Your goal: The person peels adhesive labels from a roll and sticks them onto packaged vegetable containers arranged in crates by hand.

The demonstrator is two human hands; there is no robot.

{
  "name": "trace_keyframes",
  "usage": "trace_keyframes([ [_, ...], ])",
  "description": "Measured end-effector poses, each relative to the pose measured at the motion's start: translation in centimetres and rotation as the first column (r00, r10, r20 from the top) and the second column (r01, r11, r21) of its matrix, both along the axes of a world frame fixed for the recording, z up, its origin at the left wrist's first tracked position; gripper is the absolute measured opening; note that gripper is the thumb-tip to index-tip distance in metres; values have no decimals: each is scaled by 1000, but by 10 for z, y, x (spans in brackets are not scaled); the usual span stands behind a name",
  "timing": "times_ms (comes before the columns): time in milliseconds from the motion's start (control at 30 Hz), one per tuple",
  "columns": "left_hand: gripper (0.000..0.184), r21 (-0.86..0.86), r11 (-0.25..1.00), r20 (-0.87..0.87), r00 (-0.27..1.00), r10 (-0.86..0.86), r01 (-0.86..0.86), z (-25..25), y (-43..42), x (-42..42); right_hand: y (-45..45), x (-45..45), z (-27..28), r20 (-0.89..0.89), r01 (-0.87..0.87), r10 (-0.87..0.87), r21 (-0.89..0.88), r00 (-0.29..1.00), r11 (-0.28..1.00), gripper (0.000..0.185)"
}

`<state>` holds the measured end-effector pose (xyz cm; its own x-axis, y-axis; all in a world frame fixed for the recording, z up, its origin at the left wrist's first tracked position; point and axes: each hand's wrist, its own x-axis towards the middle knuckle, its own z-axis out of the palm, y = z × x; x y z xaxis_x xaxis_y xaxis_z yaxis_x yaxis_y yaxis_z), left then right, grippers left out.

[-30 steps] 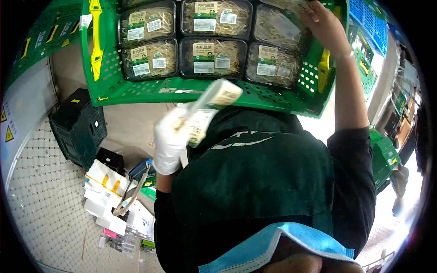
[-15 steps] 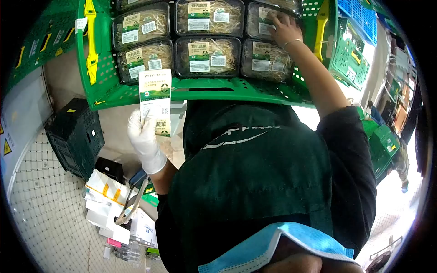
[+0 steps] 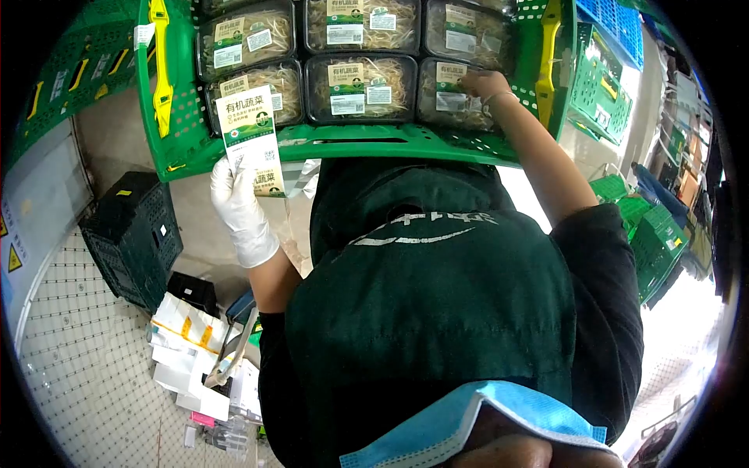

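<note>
My left hand [image 3: 240, 204], in a white glove, pinches a strip of printed labels [image 3: 251, 129] in front of the green crate's near left side. Several black trays of sprouts with clear covers and labels lie in rows in the green crate [image 3: 312, 148]. My bare right hand [image 3: 485, 84] rests on the front right tray [image 3: 449, 109], its fingers bent at the right edge of that tray's label; the fingertips are partly hidden. The front middle tray [image 3: 363, 90] lies flat beside it. The labels cover part of the front left tray [image 3: 289, 97].
A dark green crate [image 3: 133, 238] stands on the floor at the left, with a small black box [image 3: 192, 292] and white cartons [image 3: 187, 363] below it. More green crates [image 3: 659, 246] and a blue crate [image 3: 612, 27] are at the right.
My right hand has come down from the back right trays to the front right tray. My left hand has moved left and up, and the label strip now hangs still and readable over the crate's edge.
</note>
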<state>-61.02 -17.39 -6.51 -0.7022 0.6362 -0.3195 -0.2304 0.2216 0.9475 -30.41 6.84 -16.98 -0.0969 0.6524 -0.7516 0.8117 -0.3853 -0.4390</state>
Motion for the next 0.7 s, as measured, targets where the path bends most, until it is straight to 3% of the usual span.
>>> trace_keyframes([
  [67,15,6,1000,5,1000,-11,11,-2,1,-1,1,0,-7,22,144,-144,-12,989,990,28],
  [133,15,14,1000,5,1000,-20,20,-1,2,-2,6,8,-30,25,143,-142,-28,989,989,26],
  [200,14,-15,1000,-29,1000,-7,7,0,4,-1,9,14,-49,129,21,-19,-10,991,1000,22],
  [233,14,-15,1000,-30,999,-10,10,0,3,-2,5,-2,-17,239,-310,290,52,927,949,18],
  [300,15,-2,999,-25,999,-36,36,-5,-1,-6,-12,-14,40,-55,-600,620,201,782,774,15],
  [333,15,0,999,-21,999,-36,36,-7,-2,-7,-16,-24,82,-330,-536,496,-37,803,844,15],
  [400,17,13,997,18,997,-82,81,-9,-4,-10,-16,-19,111,-478,-479,368,-131,798,868,15],
  [467,18,44,989,29,990,-139,138,-10,-6,-14,-8,-2,83,-274,-369,341,-58,899,928,16],
  [500,20,67,982,38,983,-179,177,-11,-8,-14,0,5,61,-146,-431,419,-64,896,900,18],
  [533,20,68,983,36,984,-174,171,-7,-7,-11,5,9,40,-147,-436,424,-62,894,898,18],
  [600,22,-16,990,80,987,-138,140,8,-2,-2,7,9,6,194,-630,601,168,775,758,21],
  [633,25,1,993,139,983,-116,117,15,1,2,7,5,-3,186,-632,606,166,774,757,21],
  [700,25,35,991,113,985,-133,130,10,-4,-2,7,0,-14,368,-605,540,80,757,793,31],
])
